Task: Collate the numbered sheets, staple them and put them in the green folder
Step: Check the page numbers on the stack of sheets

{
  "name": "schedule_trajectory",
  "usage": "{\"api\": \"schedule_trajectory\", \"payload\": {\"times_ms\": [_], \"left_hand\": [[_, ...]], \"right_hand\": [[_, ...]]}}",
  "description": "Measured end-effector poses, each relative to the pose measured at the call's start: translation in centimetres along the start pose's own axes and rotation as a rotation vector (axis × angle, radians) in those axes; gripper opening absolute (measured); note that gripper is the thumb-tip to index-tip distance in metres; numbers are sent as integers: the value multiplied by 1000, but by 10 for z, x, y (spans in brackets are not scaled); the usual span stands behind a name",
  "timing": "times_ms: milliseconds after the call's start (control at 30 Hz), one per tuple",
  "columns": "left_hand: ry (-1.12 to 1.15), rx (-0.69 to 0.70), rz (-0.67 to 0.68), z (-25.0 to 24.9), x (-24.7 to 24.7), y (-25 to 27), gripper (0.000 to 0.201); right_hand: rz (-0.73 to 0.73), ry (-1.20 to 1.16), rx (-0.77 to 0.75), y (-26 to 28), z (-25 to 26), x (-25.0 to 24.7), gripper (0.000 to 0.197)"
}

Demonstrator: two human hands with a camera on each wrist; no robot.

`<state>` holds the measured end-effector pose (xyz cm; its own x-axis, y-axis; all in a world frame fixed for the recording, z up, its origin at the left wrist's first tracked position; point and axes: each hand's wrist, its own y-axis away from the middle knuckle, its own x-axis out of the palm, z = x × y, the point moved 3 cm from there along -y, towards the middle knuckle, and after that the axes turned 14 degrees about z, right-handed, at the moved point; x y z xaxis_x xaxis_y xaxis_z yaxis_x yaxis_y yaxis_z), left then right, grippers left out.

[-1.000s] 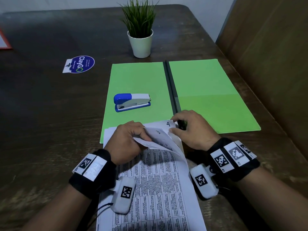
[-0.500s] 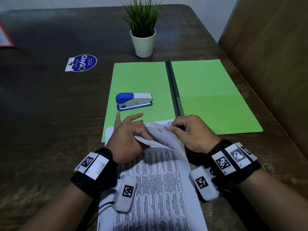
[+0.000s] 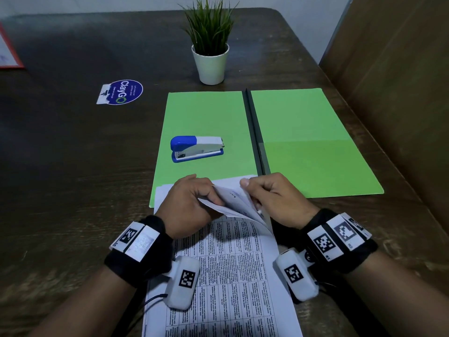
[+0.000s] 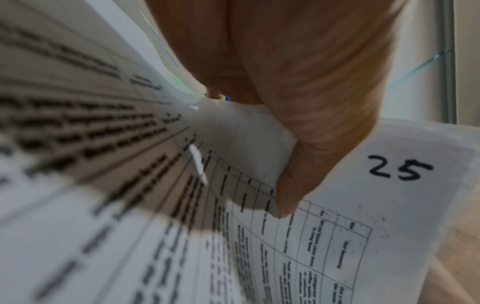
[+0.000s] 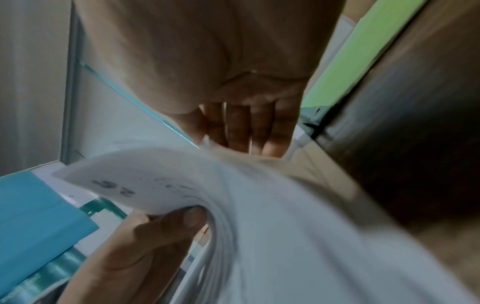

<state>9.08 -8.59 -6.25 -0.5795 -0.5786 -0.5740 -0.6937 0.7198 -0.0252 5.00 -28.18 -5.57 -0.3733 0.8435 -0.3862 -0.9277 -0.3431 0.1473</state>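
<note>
We are pinching the far corners of the numbered sheets with left hand and right hand, fanning them to read numbers; green folder is lying open beyond, holding the stapler.

- We see a dim, bluish head view, the tabletop dark and curved at the edges.
- We find both wrist views blurred up close, print smeared.

It looked like an office desk: a dark wooden table carried a blue-and-white stapler, an open green paper folder, printed sheets and a small white-potted plant.
</note>
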Motion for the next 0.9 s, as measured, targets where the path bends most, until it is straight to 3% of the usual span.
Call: {"api": "schedule_trajectory", "payload": {"times_ms": [100,167,300,367,900], "left_hand": [[15,39,-5,-2,-1,0,12],[25,41,-10,-1,-2,-1,15],[31,53,-20,-2,-1,-1,10],[23,58,-18,-2,-2,-1,8],[0,46,-14,-1,-1,0,21]], "right_hand": [[-213,116,87,-2,-13,-13,16],[-323,247,148,0,-14,-20,5],[-255,406,303,3,-10,-25,45],[-201,453,338,1,-11,-24,51],[-350,266,124,0,-8,-21,19]]}}
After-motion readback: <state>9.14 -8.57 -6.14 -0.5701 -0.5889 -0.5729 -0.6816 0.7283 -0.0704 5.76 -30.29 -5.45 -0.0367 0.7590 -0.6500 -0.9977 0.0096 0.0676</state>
